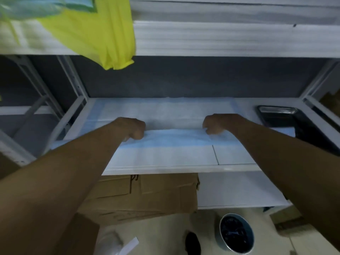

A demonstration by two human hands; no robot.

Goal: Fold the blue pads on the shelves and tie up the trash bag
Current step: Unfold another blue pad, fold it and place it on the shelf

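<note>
A blue pad (171, 138) with a white inner face lies spread across the middle white shelf (237, 159). Its near edge is lifted and folded over toward the back. My left hand (131, 127) grips that folded edge on the left, fingers curled round it. Farther right, my right hand (216, 124) pinches the same edge. A yellow bag (97, 34) hangs down from the upper shelf at the top left, with a pale blue-green bundle (36, 6) beside it.
A black tray (294, 122) sits on the right end of the shelf. Cardboard boxes (147, 196) stand under the shelf. On the floor are a round bin (237, 232) with a dark liner and a black object (193, 242). Grey wall panel behind.
</note>
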